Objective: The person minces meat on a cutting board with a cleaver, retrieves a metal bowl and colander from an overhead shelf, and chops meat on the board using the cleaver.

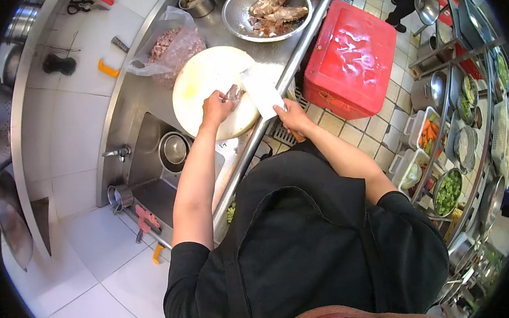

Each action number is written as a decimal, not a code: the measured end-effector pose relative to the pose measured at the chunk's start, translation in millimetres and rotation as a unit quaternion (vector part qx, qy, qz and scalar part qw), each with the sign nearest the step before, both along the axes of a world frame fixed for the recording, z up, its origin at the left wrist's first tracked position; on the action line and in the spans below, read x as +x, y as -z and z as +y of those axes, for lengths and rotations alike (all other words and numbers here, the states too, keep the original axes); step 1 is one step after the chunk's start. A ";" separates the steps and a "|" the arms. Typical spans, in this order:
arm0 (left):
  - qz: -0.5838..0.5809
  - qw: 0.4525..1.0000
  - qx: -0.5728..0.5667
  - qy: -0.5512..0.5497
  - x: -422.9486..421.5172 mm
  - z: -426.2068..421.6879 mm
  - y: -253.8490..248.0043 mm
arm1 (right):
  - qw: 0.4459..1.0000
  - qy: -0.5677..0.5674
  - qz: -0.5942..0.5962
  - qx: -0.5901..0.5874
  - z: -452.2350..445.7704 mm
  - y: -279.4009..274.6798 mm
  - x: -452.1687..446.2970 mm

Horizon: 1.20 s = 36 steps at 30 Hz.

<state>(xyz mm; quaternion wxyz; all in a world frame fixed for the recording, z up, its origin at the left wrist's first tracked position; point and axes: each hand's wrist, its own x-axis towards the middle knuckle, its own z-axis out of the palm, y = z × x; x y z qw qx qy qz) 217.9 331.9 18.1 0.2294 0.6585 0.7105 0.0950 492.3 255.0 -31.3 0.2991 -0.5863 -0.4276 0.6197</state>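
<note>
On round white board [194, 75], dark meat piece [235, 94], long axis roughly one-to-seven o'clock, at two o'clock from nearer left hand [219, 107], fingers pinching it; cleaver [262, 95] at three o'clock, right hand [294, 117] wrapped round handle.

Cream chopping board [206, 77], red tub [350, 60]

White tiled wall [73, 132]; beige tiled floor [375, 129]; crowded metal shelving [489, 122].

Room over board [208, 68], cleaver [260, 94] at right
</note>
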 end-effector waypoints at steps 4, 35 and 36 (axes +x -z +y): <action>-0.056 0.990 -0.078 -0.099 2.1 8.0 -3.0 | 0.999 -0.034 -0.007 0.004 6.2 4.2 18.7; -0.144 0.986 0.072 0.043 -28.9 -39.4 3.1 | 0.997 -0.036 -0.019 0.073 44.6 7.2 -25.3; -0.184 0.980 0.048 0.053 -27.8 -38.5 6.8 | 0.997 -0.026 -0.002 0.067 45.8 5.2 -26.7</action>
